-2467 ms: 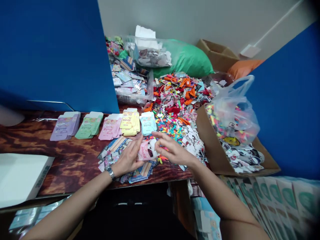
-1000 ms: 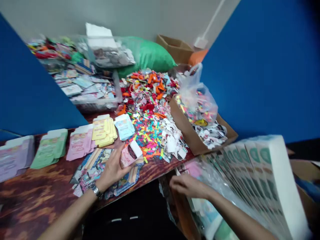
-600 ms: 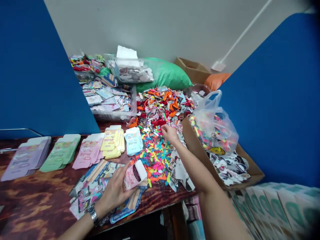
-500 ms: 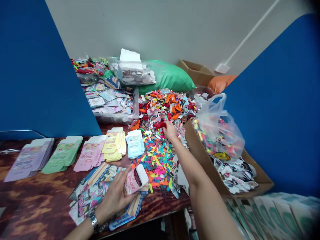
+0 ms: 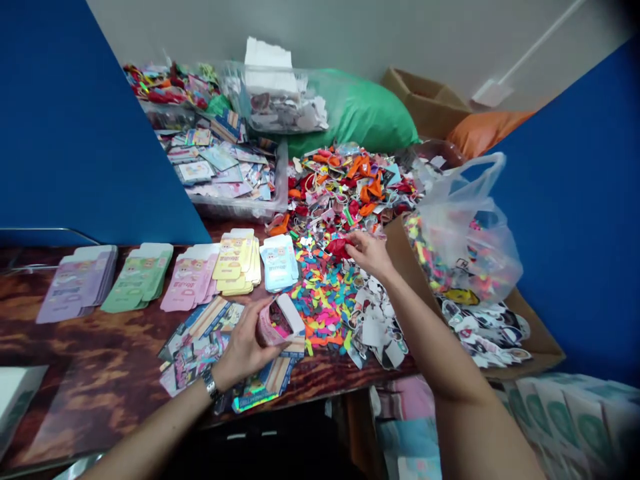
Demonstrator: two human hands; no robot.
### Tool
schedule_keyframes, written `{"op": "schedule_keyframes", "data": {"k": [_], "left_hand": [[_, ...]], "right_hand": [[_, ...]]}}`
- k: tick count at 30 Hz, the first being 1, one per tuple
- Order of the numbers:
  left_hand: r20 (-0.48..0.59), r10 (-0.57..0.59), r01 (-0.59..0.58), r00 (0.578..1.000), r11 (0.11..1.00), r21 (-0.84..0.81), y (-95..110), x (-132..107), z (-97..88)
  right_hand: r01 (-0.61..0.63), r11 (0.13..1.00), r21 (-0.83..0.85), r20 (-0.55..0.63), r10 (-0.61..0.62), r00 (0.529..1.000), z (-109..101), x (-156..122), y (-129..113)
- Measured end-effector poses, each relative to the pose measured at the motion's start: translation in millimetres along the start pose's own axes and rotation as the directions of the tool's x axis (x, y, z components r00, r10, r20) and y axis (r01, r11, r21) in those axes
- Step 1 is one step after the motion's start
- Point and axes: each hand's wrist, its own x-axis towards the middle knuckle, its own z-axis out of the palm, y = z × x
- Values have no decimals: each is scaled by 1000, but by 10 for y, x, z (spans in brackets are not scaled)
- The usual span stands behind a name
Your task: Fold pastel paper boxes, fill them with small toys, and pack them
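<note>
My left hand [image 5: 245,353], with a metal watch at its wrist, is closed round a small pink carton [image 5: 291,316]. The carton's top is open toward me, its white flap is up, and small dark and pink things show inside. In the fingertips of my right hand [image 5: 371,255] is a crumpled, shiny red piece [image 5: 339,248]; its kind is not clear. Below it spreads a heap of small bright-coloured pieces [image 5: 325,293]. Behind lies a mixed pile of red, orange and pale trinkets [image 5: 345,187]. Printed cards [image 5: 195,353] lie under and beside my left hand.
Flat carton stacks in purple [image 5: 75,280], green [image 5: 137,277], pink [image 5: 190,277], yellow [image 5: 235,260] and blue [image 5: 279,261] line the table. A clear tub [image 5: 240,207] holds cards. On the right, a cardboard box [image 5: 410,267] bears a plastic bag [image 5: 460,247]. Blue partitions [image 5: 100,167] flank both sides.
My right hand has lifted off the pile with the red piece and come nearer to me. The pink carton is turned so its opening shows more. The whole view has shifted.
</note>
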Motion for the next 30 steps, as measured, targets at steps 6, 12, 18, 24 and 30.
{"op": "schedule_keyframes", "data": {"k": [6, 12, 18, 24, 30], "left_hand": [[-175, 172, -174, 969, 985, 5, 52, 20, 14], [-78, 83, -68, 993, 983, 173, 46, 64, -20], [17, -8, 4, 1000, 975, 223, 45, 29, -1], [0, -54, 52, 999, 965, 256, 59, -23, -40], [-48, -98, 107, 994, 966, 234, 30, -62, -127]], "right_hand": [[159, 974, 163, 121, -180, 976, -128, -423, -350], [363, 883, 297, 168, -422, 891, -433, -751, -898], [602, 773, -201, 215, -565, 797, -155, -1010, -1349], [558, 825, -95, 157, -541, 826, 221, -1176, -1523], [488, 858, 157, 111, -507, 855, 253, -1265, -1533]]}}
